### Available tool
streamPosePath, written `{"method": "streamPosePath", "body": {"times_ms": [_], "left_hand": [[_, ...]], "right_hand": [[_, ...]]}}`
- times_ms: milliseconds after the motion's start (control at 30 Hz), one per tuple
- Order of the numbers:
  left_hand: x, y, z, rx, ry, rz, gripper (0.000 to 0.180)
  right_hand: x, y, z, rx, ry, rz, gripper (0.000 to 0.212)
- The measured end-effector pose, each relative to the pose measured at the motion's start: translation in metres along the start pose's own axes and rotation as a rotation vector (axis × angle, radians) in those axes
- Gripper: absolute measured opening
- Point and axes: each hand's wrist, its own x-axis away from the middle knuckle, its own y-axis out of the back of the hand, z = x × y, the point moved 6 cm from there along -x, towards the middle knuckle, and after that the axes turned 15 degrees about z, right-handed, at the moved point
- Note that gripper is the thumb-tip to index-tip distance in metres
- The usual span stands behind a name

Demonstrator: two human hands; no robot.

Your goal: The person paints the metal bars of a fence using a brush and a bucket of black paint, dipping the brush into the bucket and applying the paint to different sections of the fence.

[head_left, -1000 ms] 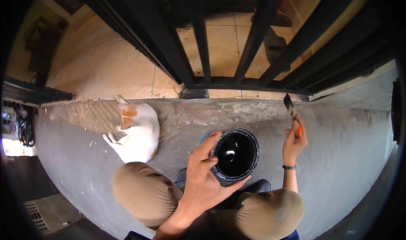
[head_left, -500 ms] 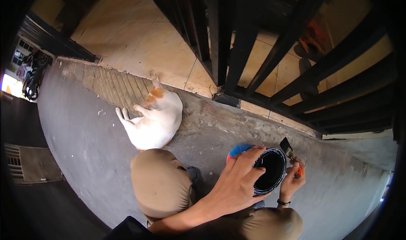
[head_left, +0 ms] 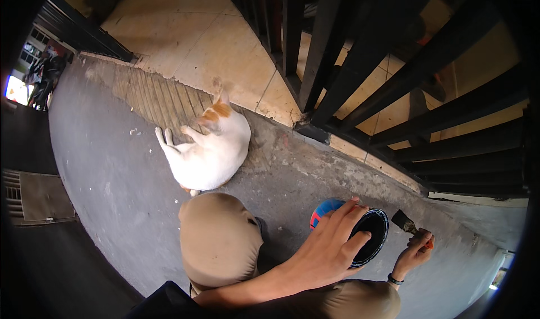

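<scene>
Gripping can (head_left: 375, 229) in left hand (head_left: 333, 241), fingers spread wide around it, before gate (head_left: 422, 66) | pinching brush (head_left: 409, 225) in right hand (head_left: 414, 255), fingers closed, farther right along gate | moved apart within half a second, leaving brush clear of can

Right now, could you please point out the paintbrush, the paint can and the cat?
Paintbrush (head_left: 405, 222), head view: on its black bristles.
Paint can (head_left: 326, 209), head view: on its blue outer wall.
Cat (head_left: 212, 157), head view: on its white body.

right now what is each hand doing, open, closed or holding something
Left hand: closed around the side of a tilted can.
Right hand: closed, holding a brush by its handle.
</scene>
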Motion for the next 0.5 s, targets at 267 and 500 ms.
{"method": "streamPosePath", "body": {"times_ms": [267, 500], "left_hand": [[0.001, 0.003, -0.001, -0.076, 0.069, 0.085, 0.068], [0.011, 0.029, -0.008, -0.107, 0.113, 0.027, 0.065]], "right_hand": [[0.014, -0.058, -0.02, -0.279, -0.096, 0.15, 0.04], [-0.034, -0.149, 0.094, -0.314, -0.013, 0.528, 0.024]]}}
